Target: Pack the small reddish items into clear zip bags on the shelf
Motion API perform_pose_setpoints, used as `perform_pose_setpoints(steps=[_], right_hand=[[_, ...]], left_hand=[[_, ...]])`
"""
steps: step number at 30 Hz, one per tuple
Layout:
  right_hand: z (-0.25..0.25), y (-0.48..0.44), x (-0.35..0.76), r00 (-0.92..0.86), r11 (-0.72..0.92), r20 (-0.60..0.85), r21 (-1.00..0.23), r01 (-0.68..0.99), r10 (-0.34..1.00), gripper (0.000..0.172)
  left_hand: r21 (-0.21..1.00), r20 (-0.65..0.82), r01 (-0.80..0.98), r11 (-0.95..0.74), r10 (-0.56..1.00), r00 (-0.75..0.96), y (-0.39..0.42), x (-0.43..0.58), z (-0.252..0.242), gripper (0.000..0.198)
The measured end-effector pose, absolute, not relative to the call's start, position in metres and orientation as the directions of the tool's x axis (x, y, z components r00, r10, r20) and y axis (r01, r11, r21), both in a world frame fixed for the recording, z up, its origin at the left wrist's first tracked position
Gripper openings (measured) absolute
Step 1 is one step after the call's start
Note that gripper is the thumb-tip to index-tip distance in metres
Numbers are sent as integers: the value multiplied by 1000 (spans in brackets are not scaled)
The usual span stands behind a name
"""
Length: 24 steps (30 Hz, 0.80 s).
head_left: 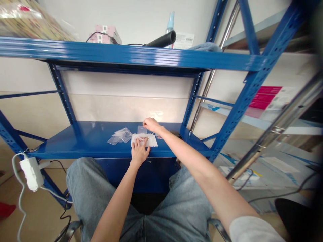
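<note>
- Left hand (pixel 139 152) reached forward from the near side, wrist bent, fingers (pixel 138 142) spread apart, tips down on the tissue.
- Right hand (pixel 152 125) came in from the right on an outstretched arm, palm down, its fingers (pixel 145 123) together and curled, over the tissue's far edge; any grip was hidden.
- The soft, white, crumpled tissue (pixel 148 140) lay on the blue steel shelf (pixel 63 143), between the hands, holding a tiny gold piece (pixel 144 138).
- Thin, crinkled plastic bags (pixel 120 135) lay just left of it.
- A flat clear bag (pixel 141 129) lay just beyond it.
</note>
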State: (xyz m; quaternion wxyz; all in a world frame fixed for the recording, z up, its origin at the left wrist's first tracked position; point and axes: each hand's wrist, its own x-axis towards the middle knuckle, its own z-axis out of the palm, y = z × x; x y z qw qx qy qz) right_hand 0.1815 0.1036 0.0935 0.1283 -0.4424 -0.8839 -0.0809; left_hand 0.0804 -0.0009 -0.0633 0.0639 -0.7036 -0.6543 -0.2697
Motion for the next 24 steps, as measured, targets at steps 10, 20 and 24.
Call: perform_pose_setpoints(steps=[10,20,24], right_hand=[[77,99,136,-411,548,584,-70,833,699,30],[13,91,136,-535,616,351,-179,767,768,28],[22,108,198,-323,392,317,-186,901,892,40]], left_hand=[[698,687,546,-464,649,-327,-9,77,-54,54],[838,545,369,-402,637,-545,10,10,-38,50],[875,483,319,-365,713,-509,7,21,-50,52]])
